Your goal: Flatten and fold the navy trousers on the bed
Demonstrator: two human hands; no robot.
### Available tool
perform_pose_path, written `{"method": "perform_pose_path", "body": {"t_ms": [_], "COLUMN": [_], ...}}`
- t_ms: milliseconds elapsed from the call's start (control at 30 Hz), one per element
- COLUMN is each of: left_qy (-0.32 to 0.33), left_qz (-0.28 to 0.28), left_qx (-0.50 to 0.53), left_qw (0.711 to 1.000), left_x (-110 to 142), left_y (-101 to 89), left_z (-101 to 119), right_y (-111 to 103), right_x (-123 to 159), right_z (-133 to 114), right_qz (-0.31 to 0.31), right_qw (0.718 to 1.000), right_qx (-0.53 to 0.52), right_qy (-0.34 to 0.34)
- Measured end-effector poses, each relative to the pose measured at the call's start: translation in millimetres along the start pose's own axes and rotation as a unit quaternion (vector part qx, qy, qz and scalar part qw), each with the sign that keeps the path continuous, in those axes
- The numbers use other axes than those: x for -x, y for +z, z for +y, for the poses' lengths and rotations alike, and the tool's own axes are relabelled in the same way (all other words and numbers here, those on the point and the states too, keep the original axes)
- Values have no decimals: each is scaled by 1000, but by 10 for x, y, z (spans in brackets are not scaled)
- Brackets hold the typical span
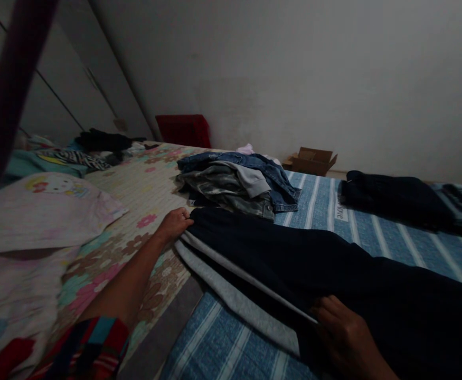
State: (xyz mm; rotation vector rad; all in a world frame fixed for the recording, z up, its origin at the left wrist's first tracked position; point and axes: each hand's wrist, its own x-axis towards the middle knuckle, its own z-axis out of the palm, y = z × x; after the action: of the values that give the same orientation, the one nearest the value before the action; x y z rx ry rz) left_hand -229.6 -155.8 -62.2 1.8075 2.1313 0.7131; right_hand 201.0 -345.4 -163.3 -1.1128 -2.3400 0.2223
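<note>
A dark navy garment with a grey fleece lining (294, 264) lies spread across the bed, its grey inner side showing along the near fold. My left hand (175, 224) reaches out from a red-striped sleeve and is closed on the garment's far end. My right hand (343, 338) sits at the near fold, its fingers curled over the grey-lined edge. Just beyond my left hand is a stack of folded clothes (234, 184), with denim on top and a camouflage print below.
The bed has a floral quilt (143, 184) and a blue striped cover (373, 237). Another dark folded garment (393, 200) lies at right. A cartoon-print pillow (48, 211) and loose clothes lie at left. A dark pole (5, 132) crosses the near left. A cardboard box (310, 161) stands by the wall.
</note>
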Motion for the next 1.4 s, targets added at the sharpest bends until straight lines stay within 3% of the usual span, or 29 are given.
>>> {"method": "perform_pose_path", "body": {"t_ms": [233, 567, 667, 767, 967, 1167, 1400], "left_qy": [-6, 3, -11, -23, -23, -18, -10], "left_qz": [-60, -54, -52, -46, -61, -63, -49], "left_qx": [-42, -47, -38, -31, 13, 40, 5], "left_qw": [997, 997, 998, 998, 998, 997, 999], "left_x": [-68, 62, 4, -86, -198, -248, -278], "left_y": [-72, -87, -87, -65, 0, 68, 201], "left_z": [47, 115, 124, 121, 119, 67, -6], "right_y": [4, 91, 125, 132, 85, 97, 132], "right_x": [-31, -6, -15, -52, -126, -163, -166], "right_z": [-106, -173, -186, -198, -215, -231, -249], "right_qz": [36, 50, 86, 128, 140, 163, 124], "right_qw": [998, 994, 987, 974, 956, 961, 982], "right_qx": [47, 92, 137, 179, 209, 175, 107], "right_qy": [-15, -15, -16, -56, -149, -139, -92]}}
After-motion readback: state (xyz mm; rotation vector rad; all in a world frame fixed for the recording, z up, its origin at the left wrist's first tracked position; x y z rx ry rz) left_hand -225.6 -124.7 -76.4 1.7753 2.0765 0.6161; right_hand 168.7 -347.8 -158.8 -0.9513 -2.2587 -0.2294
